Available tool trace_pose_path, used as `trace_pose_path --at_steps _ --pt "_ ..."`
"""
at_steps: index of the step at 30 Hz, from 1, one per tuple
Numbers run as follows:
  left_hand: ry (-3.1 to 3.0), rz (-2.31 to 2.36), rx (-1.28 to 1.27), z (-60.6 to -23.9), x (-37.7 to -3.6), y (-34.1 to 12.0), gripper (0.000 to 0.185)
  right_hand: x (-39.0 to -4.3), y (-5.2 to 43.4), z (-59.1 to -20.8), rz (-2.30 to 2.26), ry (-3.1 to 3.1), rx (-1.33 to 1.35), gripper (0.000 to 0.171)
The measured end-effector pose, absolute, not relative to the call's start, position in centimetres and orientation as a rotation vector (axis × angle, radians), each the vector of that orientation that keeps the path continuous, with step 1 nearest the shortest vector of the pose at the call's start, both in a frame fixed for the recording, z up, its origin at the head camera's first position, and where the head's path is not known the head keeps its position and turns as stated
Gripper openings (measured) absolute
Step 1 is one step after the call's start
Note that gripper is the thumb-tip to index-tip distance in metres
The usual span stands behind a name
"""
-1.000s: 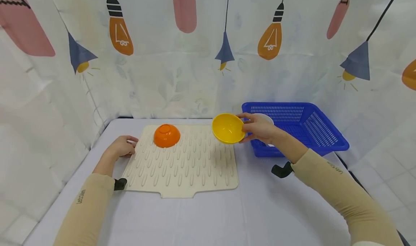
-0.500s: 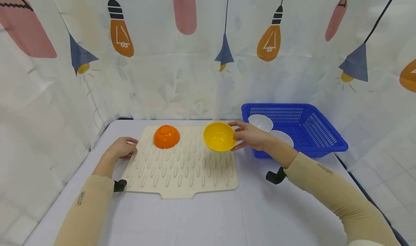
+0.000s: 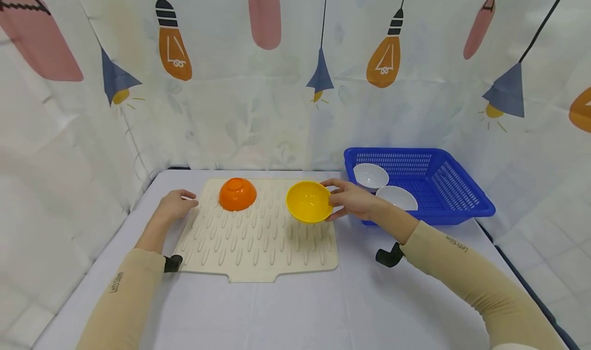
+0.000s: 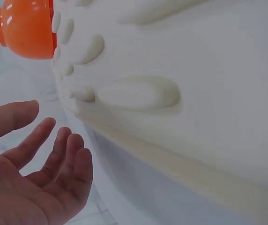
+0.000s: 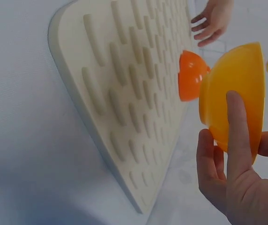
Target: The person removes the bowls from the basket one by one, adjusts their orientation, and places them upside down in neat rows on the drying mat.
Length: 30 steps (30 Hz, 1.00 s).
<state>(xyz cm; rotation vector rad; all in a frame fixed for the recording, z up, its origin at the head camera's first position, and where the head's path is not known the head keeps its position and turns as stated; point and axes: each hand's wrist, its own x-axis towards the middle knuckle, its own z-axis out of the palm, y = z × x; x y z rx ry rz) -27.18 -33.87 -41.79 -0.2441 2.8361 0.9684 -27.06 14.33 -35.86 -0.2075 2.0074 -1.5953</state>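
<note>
A yellow bowl faces upward, tipped a little toward me, over the right part of a cream ridged drying mat. My right hand grips its right side, and in the right wrist view the yellow bowl hangs above the mat with fingers along its outside. An orange bowl rests upside down at the mat's back left. My left hand is beside the mat's left edge, fingers loosely bent and holding nothing. From the left wrist view that hand is apart from the orange bowl.
A blue plastic basket stands at the back right of the white-covered table. Inside, at its left, are a white bowl and a second white bowl. A patterned curtain hangs behind.
My right hand has carried the yellow bowl left and toward me, from beside the basket to over the mat. My left hand has shifted slightly up, its fingers straighter.
</note>
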Motion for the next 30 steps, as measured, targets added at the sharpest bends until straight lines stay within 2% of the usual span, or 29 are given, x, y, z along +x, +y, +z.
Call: trace_pose_path --at_steps 11,30 --pt "2.921 1.160 -0.230 -40.5 -26.8 -31.4 0.045 -27.2 14.1 -36.2 -1.609 1.996 -0.197 0.062" --pt "2.707 1.630 -0.197 -39.1 -25.8 -26.4 0.044 -27.2 13.7 -37.2 -1.603 1.992 -0.183 0.065"
